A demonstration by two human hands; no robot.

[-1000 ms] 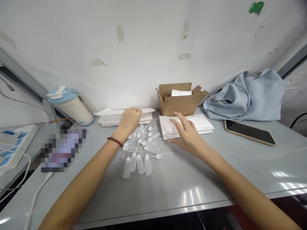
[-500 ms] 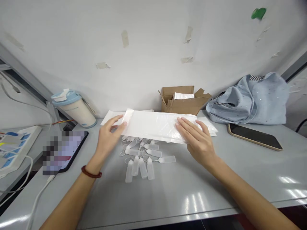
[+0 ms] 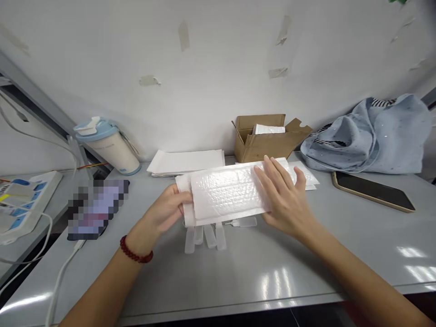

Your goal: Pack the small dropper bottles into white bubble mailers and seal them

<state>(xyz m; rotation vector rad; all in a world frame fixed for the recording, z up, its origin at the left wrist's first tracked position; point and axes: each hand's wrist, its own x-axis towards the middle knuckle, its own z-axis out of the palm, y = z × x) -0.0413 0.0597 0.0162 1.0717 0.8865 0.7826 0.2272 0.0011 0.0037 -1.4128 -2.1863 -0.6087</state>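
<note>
A white bubble-lined envelope (image 3: 228, 190) is held up over the table, slightly tilted. My left hand (image 3: 166, 206) pinches its left end, where a flap shows, with thumb and fingers. My right hand (image 3: 284, 197) lies against the right part of the envelope, fingers stretched across its face and thumb apart. Below and behind the envelope lie several small clear plastic bottles (image 3: 210, 236), mostly covered by it. One bottle (image 3: 245, 222) rests sideways at the right of the group.
A stack of white envelopes (image 3: 190, 161) lies at the back, beside an open cardboard box (image 3: 265, 146). A blue cloth bag (image 3: 391, 141) and a phone (image 3: 374, 191) are at right. A cup (image 3: 114, 150), another phone (image 3: 98, 211) and a power strip (image 3: 29, 204) stand left.
The envelope has come nearer and lower, tilted, and now shows its bubbled face and flap. My left hand has closed on its end. The view has shifted slightly.
</note>
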